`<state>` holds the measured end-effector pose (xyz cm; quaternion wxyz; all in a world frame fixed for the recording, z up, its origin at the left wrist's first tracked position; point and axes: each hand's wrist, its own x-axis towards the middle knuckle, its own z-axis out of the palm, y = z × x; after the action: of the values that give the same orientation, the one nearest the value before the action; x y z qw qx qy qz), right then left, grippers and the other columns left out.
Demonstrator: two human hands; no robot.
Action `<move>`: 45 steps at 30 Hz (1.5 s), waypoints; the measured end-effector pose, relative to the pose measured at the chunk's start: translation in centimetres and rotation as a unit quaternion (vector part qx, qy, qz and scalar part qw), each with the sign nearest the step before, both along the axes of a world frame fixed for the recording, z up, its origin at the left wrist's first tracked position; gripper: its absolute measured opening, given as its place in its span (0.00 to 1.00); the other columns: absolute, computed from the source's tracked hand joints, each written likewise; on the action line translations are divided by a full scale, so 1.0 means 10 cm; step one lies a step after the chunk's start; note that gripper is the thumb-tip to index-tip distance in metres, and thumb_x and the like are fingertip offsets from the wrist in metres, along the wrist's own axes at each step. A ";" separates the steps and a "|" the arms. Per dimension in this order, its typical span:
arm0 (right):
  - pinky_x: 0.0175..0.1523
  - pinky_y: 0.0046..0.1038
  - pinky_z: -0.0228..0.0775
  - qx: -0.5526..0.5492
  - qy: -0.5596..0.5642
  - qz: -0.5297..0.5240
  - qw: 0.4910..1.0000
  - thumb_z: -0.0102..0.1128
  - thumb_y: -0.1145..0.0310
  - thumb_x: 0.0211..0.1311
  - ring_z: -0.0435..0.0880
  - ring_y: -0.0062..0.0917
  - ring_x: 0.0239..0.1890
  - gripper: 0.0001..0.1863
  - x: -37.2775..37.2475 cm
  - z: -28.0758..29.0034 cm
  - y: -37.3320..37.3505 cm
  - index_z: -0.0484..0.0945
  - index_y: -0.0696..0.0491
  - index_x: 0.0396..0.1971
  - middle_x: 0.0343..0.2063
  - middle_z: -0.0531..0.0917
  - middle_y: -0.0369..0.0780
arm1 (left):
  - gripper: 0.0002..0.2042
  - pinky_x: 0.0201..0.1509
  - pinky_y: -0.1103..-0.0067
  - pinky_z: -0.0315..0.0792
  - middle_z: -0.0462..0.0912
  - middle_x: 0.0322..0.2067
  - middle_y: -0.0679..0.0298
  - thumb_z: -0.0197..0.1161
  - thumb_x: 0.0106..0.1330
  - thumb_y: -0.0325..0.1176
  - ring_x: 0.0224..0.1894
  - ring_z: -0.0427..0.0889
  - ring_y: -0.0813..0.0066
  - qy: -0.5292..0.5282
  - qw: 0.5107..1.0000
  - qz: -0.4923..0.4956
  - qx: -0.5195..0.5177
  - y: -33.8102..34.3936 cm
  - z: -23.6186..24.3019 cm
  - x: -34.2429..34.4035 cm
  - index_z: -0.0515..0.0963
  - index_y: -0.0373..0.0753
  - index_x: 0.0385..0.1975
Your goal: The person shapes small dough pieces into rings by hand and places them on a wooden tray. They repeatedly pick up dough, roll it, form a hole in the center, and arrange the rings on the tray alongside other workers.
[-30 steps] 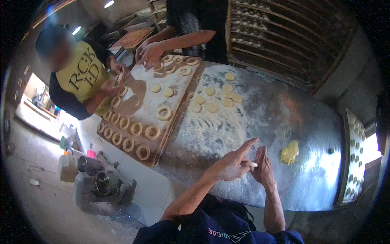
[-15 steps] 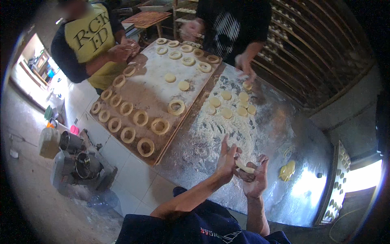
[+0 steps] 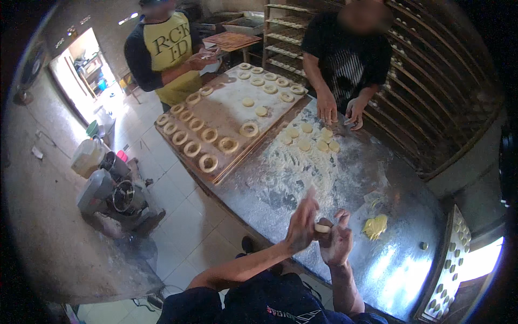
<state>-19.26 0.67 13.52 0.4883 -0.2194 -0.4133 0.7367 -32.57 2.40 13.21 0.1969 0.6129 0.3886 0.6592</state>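
Note:
A pale, curved piece of dough is held edge-on over the near part of the metal table, between my two hands. My left hand grips its left side, some of its fingers pointing up and blurred. On the other side my right hand has the dough between thumb and fingers. Whether the piece is a full ring cannot be seen. Beyond my hands several flat dough rounds lie on the floured tabletop. To the right of my hands sits a lump of yellow fat or cream.
Dough rings stand in rows on a wooden board at the left. Two co-workers stand across the table, one in a yellow and black shirt, one in black reaching toward the rounds. Racks stand behind; a tray is at right.
My view has tilted up. My hands have drawn closer together around the dough. The co-worker in black now has both hands low at the table's far edge.

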 end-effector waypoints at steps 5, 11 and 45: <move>0.45 0.34 0.68 -0.074 -0.002 0.058 0.996 0.47 0.54 0.62 0.77 0.35 0.43 0.18 0.01 0.09 -0.07 0.55 0.41 0.46 0.44 0.75 0.47 | 0.27 0.34 0.75 0.72 0.73 0.35 0.58 0.47 0.72 0.36 0.30 0.74 0.66 -0.009 0.996 0.083 -0.043 -0.12 0.12 -0.07 0.49 0.42 0.69; 0.35 0.31 0.68 -0.074 0.002 -0.024 0.997 0.47 0.60 0.60 0.77 0.31 0.36 0.19 -0.34 0.23 -0.06 0.54 0.44 0.48 0.38 0.77 0.47 | 0.28 0.41 0.73 0.71 0.70 0.32 0.59 0.45 0.73 0.35 0.32 0.69 0.70 -0.329 0.874 -0.089 -0.346 -0.11 0.19 -0.39 0.48 0.43 0.71; 0.63 0.42 0.57 0.139 -0.318 0.022 0.938 0.38 0.56 0.71 0.69 0.47 0.55 0.29 -3.46 0.08 2.16 0.49 0.58 0.65 0.58 0.62 0.57 | 0.23 0.34 0.69 0.72 0.78 0.29 0.57 0.56 0.64 0.26 0.31 0.78 0.63 0.237 0.954 0.184 0.004 1.69 -0.02 -3.40 0.66 0.40 0.61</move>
<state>-53.86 22.25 14.31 0.3411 -0.3627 -0.6499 0.5741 -66.57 19.28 13.05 -0.0277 0.6699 0.5278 0.5215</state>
